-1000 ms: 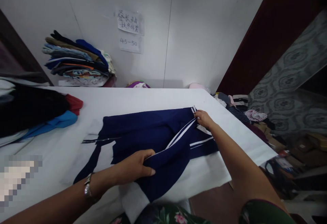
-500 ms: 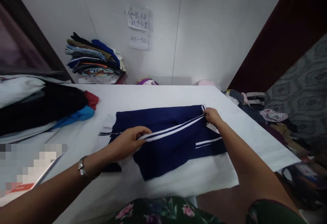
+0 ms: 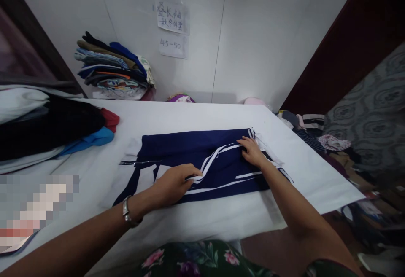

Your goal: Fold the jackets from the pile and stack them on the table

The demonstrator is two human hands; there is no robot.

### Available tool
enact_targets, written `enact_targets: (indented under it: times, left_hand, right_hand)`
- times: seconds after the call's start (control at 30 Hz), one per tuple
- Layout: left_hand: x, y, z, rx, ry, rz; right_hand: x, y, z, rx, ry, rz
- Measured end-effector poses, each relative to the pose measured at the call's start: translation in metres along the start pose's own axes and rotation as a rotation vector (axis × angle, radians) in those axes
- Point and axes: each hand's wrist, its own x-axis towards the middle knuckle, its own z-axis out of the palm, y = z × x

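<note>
A navy jacket (image 3: 190, 144) with white stripes and white panels lies partly folded across the white table (image 3: 202, 119). My left hand (image 3: 177, 182) is closed on the striped sleeve (image 3: 210, 163), pinching it between thumb and fingers near the jacket's lower middle. From there the sleeve's stripes bend up in a curve to my right hand (image 3: 251, 151), which rests on the cloth near the right end with its fingers stretched out. A dark zipper (image 3: 139, 162) shows at the jacket's left end. White fabric (image 3: 270, 150) sticks out past my right hand.
A tall stack of folded clothes (image 3: 114, 68) stands against the wall at back left. Loose black, white and blue garments (image 3: 53, 125) are heaped at the left. More clothes (image 3: 316, 135) lie beyond the table's right edge. Paper signs (image 3: 173, 28) hang on the wall.
My left hand has moved right and slightly down with the sleeve, so the stripes now bend instead of running taut. My right hand has loosened from its pinch and lies lower on the cloth.
</note>
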Motion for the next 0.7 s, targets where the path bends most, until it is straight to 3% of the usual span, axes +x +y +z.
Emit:
enact_targets:
  times: [0.07, 0.13, 0.27, 0.33, 0.4, 0.5, 0.7]
  left_hand:
    - [0.007, 0.008, -0.003, 0.16, 0.012, 0.108]
    - [0.022, 0.007, -0.019, 0.332, 0.12, 0.155]
    - [0.063, -0.02, -0.067, 0.486, 0.506, 0.018]
    - [0.077, -0.037, -0.084, 0.411, 0.59, -0.086]
    - [0.081, -0.049, -0.093, 0.334, 0.582, -0.167]
    - [0.068, -0.053, -0.095, 0.319, 0.489, -0.201]
    - [0.016, -0.028, -0.098, 0.29, 0.358, -0.103]
  right_hand:
    - [-0.003, -0.012, 0.003, 0.023, 0.0, -0.024]
    - [-0.004, -0.019, 0.004, 0.028, 0.005, 0.015]
    - [0.0, -0.021, 0.005, 0.073, 0.07, 0.156]
    - [0.005, -0.016, 0.005, 0.09, 0.118, 0.173]
    - [0.009, -0.008, 0.004, 0.07, 0.134, 0.181]
    - [0.016, 0.011, 0.001, 0.011, 0.047, 0.211]
    - [0.039, 0.048, -0.008, -0.071, -0.117, 0.235]
